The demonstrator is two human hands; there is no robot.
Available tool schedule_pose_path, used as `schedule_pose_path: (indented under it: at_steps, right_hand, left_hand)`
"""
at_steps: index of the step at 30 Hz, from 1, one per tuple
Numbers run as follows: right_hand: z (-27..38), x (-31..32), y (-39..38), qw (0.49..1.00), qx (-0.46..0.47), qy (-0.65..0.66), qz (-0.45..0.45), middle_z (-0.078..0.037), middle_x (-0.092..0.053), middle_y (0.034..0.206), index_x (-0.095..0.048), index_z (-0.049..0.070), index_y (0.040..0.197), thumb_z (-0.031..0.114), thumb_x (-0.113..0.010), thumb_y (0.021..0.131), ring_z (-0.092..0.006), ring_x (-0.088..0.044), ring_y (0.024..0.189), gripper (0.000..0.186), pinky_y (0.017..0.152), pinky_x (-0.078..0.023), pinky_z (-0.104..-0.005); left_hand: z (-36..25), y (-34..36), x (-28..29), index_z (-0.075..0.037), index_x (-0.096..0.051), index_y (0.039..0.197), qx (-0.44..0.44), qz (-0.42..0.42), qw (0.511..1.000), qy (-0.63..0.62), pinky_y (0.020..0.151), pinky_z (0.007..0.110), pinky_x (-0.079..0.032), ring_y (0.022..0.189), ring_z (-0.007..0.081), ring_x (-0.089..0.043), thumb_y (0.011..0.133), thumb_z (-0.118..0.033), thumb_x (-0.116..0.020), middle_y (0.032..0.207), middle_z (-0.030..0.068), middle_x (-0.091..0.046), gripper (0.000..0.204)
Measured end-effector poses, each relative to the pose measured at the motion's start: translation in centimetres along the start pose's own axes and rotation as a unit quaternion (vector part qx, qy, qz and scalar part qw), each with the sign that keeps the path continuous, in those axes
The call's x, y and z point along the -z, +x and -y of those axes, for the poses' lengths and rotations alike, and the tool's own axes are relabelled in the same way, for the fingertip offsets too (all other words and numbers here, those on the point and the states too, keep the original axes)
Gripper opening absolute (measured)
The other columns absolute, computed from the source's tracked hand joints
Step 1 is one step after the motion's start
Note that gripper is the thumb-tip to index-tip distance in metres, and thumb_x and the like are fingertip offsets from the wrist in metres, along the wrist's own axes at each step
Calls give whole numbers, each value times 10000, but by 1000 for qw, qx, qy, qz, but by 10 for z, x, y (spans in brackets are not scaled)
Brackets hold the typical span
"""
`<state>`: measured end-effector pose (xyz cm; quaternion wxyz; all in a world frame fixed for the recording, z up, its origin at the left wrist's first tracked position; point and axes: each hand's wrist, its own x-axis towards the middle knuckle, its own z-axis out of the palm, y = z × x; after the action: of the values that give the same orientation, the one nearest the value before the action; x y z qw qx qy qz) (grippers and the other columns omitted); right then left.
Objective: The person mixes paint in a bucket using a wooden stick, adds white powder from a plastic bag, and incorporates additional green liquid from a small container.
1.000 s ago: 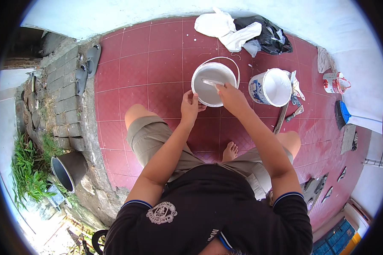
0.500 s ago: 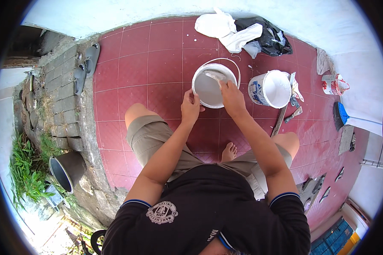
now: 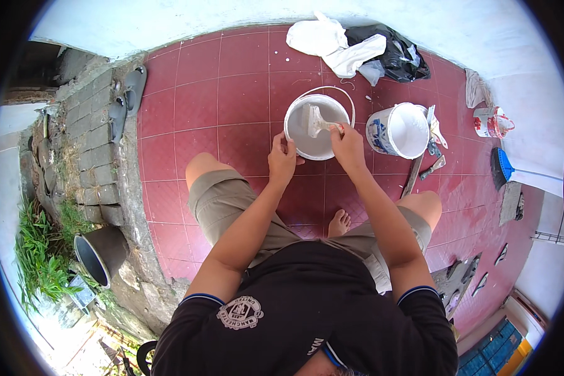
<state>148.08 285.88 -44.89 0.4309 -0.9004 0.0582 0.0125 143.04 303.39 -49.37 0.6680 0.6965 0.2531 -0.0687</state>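
Observation:
A white bucket (image 3: 316, 156) with its wire handle swung to the far side stands on the floor before me, holding greyish-white liquid. My left hand (image 3: 282, 158) grips its near-left rim, thumb and fingers closed round the edge. In my right hand (image 3: 348, 147), at the near-right rim, is the handle of a wide paintbrush (image 3: 319, 123). Its white-coated head lies across the bucket's opening, pointing left; I cannot tell how far it dips into the liquid. To the right stands a second white bucket (image 3: 382, 133) with blue print, tilted toward me.
Beside the second bucket lie a scraper (image 3: 433, 167), another brush (image 3: 438, 135) and a wooden strip (image 3: 411, 178). White cloth (image 3: 316, 36) and a black plastic bag (image 3: 395, 56) rest by the far wall. Further right are a small paint can (image 3: 484, 123) and a blue broom (image 3: 502, 168).
The paintbrush has turned and flattened, its head now showing broadside over the liquid. My right hand has shifted slightly nearer and its grip has changed. My left hand stays on the rim.

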Motion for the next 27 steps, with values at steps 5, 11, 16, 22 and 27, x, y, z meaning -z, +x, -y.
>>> schedule_pose_path:
  at_steps: [5, 11, 16, 22, 27]
  right_hand:
    - [11, -13, 6, 968, -176, 171, 56, -136, -696, 793, -681, -30, 1084, 201, -633, 947, -200, -676, 628, 272, 580, -522, -347]
    - [-5, 7, 6, 876, -278, 380, 102, -79, -651, 761, -653, -29, 1109, 217, -618, 971, -108, -590, 552, 284, 442, -405, -247]
    - [-5, -4, 3, 960, -199, 187, 61, -69, -652, 768, -659, -23, 1107, 214, -599, 989, -100, -586, 548, 272, 437, -402, -245]
    - [-2, 2, -4, 916, -241, 305, 96, -64, -655, 750, -665, -19, 1125, 221, -597, 989, -96, -591, 540, 284, 453, -410, -239]
    - [-8, 1, 1, 962, -181, 192, 69, -63, -657, 756, -666, -21, 1123, 226, -596, 990, -99, -593, 543, 289, 452, -407, -236]
  left_hand:
    - [-5, -1, 0, 0, -483, 1357, 7, 11, 1000, -4, 566, 291, -631, 666, 133, -670, 1031, -177, -516, 843, 87, -650, 372]
    - [-2, 0, 3, 3, -483, 1353, 2, 9, 1000, -15, 560, 298, -627, 664, 147, -684, 1028, -186, -523, 844, 98, -661, 377]
    - [-7, -3, -3, 7, -505, 1333, -9, 2, 1000, -20, 532, 288, -596, 619, 161, -691, 1032, -223, -530, 785, 102, -652, 379]
    - [-3, -4, 2, 14, -508, 1324, -11, -5, 1000, -27, 543, 290, -609, 651, 155, -688, 1029, -211, -535, 806, 102, -652, 372]
    - [2, 1, 0, 15, -449, 1364, -13, 7, 1000, -9, 531, 312, -608, 608, 186, -685, 1035, -218, -538, 794, 112, -646, 414]
